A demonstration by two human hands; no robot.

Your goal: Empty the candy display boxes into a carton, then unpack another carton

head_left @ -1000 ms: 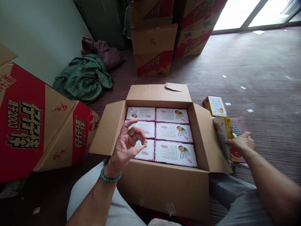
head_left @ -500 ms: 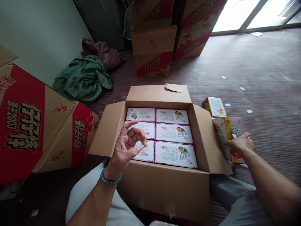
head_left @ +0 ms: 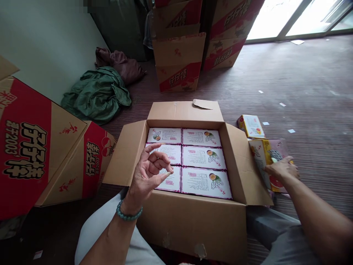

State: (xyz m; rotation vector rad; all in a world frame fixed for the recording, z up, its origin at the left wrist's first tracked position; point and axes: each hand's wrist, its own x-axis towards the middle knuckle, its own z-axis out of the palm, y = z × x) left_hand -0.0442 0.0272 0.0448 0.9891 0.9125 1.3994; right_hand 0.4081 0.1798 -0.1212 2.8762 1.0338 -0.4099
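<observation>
My left hand (head_left: 150, 169), with a green bead bracelet (head_left: 129, 212) at its wrist, hovers over the left side of an open cardboard carton (head_left: 193, 224). Its index finger is apart from the other curled fingers, the thumb tip is close to them, and nothing shows in it. White printed boxes (head_left: 202, 157) with purple edges lie in rows inside the carton. To the right, my right hand (head_left: 284, 171) grips a yellow and purple printed box (head_left: 263, 156) beside the carton's right flap. Behind that one sits a smaller-looking yellow and white box (head_left: 252, 125).
Large red and brown cartons (head_left: 22, 147) stand at the left, and more cartons (head_left: 179, 62) are stacked at the back. A green cloth heap (head_left: 96, 95) and a maroon one (head_left: 121, 64) lie by the wall. Paper scraps (head_left: 291, 131) dot the floor.
Both hands keep nearly the same pose and place. The view has shifted very slightly; the boxes in the carton stay as they were.
</observation>
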